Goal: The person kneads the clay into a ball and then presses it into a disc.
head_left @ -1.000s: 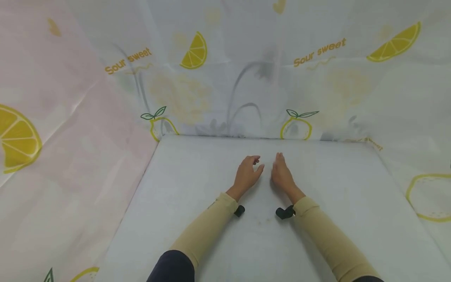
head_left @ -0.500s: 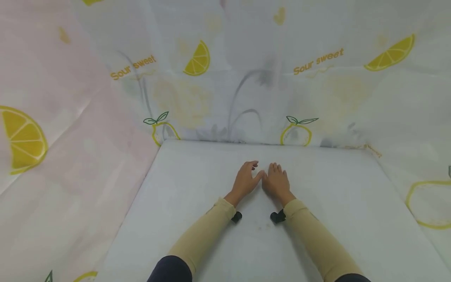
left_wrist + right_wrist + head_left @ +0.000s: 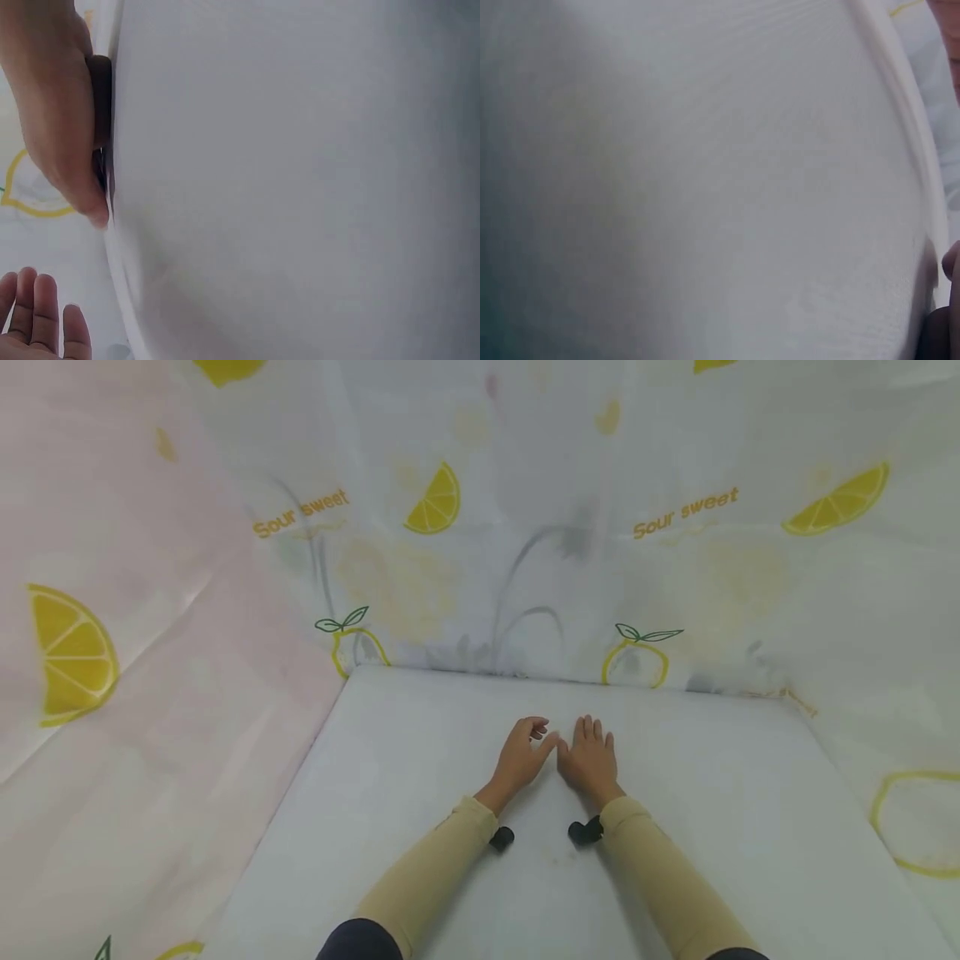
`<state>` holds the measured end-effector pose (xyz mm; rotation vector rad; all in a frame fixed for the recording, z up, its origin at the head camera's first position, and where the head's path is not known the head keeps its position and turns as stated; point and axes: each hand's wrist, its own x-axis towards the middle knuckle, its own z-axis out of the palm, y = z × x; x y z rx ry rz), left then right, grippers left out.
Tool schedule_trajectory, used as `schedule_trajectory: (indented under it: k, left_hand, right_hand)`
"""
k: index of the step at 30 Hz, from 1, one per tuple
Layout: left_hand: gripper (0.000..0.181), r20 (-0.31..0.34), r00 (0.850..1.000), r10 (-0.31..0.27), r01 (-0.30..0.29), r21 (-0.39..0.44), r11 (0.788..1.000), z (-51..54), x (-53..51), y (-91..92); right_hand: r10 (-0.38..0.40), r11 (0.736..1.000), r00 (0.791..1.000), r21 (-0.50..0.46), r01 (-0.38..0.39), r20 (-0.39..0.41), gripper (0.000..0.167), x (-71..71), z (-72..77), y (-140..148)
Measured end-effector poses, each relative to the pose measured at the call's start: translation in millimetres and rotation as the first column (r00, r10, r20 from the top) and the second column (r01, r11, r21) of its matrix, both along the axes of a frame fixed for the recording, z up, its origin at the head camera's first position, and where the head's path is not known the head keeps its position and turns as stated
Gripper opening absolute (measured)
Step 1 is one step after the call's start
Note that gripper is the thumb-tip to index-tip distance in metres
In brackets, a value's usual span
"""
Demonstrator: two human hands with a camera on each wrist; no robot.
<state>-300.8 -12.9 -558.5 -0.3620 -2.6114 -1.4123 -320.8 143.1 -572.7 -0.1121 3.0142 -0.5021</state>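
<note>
My left hand (image 3: pixel 519 757) is over the white tabletop (image 3: pixel 420 752), its fingers loosely bent and nothing in its grasp. Just to its right, my right hand (image 3: pixel 589 760) has its back up and its fingers extended, also holding nothing. The two thumbs come close together between the hands; whether they touch, I cannot tell. In the left wrist view the left hand (image 3: pixel 56 127) fills the upper left, and the right hand's fingers (image 3: pixel 45 311) show palm-side at the lower left. The right wrist view catches only slivers of hand at its right edge.
A patterned sheet (image 3: pixel 517 585) with lemon prints hangs behind the tabletop and continues down both sides. Small black wrist devices (image 3: pixel 502 838) sit under both cuffs. Faint brownish marks (image 3: pixel 556 861) dot the tabletop between the forearms.
The right hand has moved left toward the left hand and turned from edge-on to back-up, its fingers spreading slightly. The left hand stays nearly in place. The head view has tilted up.
</note>
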Motion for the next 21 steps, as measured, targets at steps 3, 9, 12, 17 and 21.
schedule_trajectory:
  k: [3, 9, 12, 17, 21]
  left_hand:
    - [0.041, -0.004, 1.0, 0.01, -0.01, 0.023, 1.0, -0.4, 1.9, -3.1]
    - [0.042, -0.015, 1.0, 0.023, -0.022, 0.065, 0.998, 4.1, -1.9, -7.8]
    - [0.044, -0.02, 0.999, 0.037, -0.035, 0.086, 0.996, 4.9, -3.4, -11.8]
    - [0.044, 0.003, 0.998, 0.059, -0.059, 0.117, 0.991, 3.3, -1.9, -22.3]
    - [0.043, 0.005, 0.997, 0.083, -0.083, 0.131, 0.988, 3.3, -2.5, -31.2]
  right_hand:
    - [-0.007, 1.0, 1.0, -0.006, 0.007, -0.019, 0.073, 2.0, -4.4, 1]
    - [-0.013, 1.0, 0.999, -0.013, 0.013, -0.029, 0.075, -2.0, -6.9, 7]
    - [-0.013, 1.0, 1.0, -0.012, 0.013, -0.028, 0.075, -4.2, -5.5, 7]
    - [-0.016, 1.0, 1.0, -0.015, 0.016, -0.018, 0.076, -5.6, -6.4, 5]
    - [-0.012, 1.0, 1.0, -0.021, 0.011, -0.017, 0.077, -6.3, -8.0, 4]
